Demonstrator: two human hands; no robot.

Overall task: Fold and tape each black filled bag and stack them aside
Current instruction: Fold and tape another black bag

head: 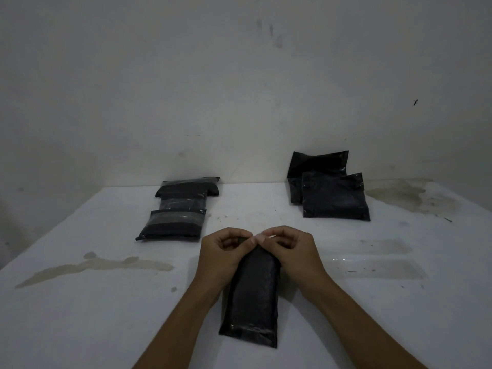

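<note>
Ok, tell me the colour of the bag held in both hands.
Black, slightly glossy plastic: the bag, best seen in the head view, the only one.

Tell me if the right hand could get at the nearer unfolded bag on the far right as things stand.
Probably yes, once it lets go. The right hand now pinches the far end of the bag in front, together with the left hand. Only bare table lies between it and the nearer unfolded bag.

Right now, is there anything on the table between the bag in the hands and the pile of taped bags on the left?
Nothing visible. The bag is pinched at its far end by the left hand and right hand. Between it and the taped pile lies only bare table with a stain. The unfolded bags stand far right.
</note>
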